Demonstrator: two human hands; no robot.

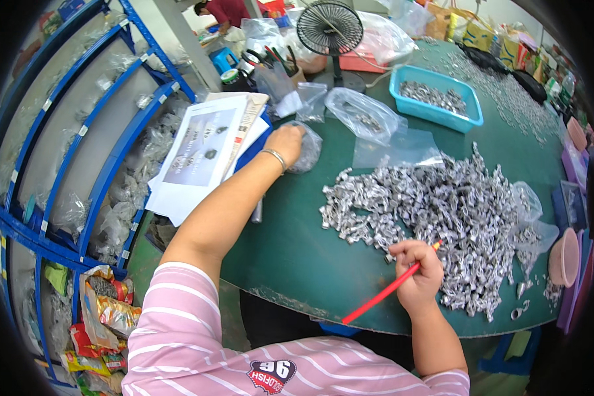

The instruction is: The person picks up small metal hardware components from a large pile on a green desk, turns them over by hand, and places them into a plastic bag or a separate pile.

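Observation:
My left hand (288, 144) stretches far out over the table, its fingers curled down at the edge of a clear plastic bag (307, 157) with greyish contents. The fingertips are partly hidden. Closed around a long red pencil (381, 293), my right hand (418, 269) is just above the table's near side. The pencil slants down to the left, its yellow end up by the knuckles. Beside the right thumb and forefinger spreads a big heap of small silvery metal parts (455, 218); one part is at the fingertips, and I cannot tell whether it is held.
Papers and a printed sheet (203, 142) lie left of my left hand. Farther back are a blue plastic tray (474, 121) of metal parts, open plastic bags (366, 117) and a black fan (330, 30). Blue shelving (99, 155) stands left; a pink bowl (564, 257) stands right.

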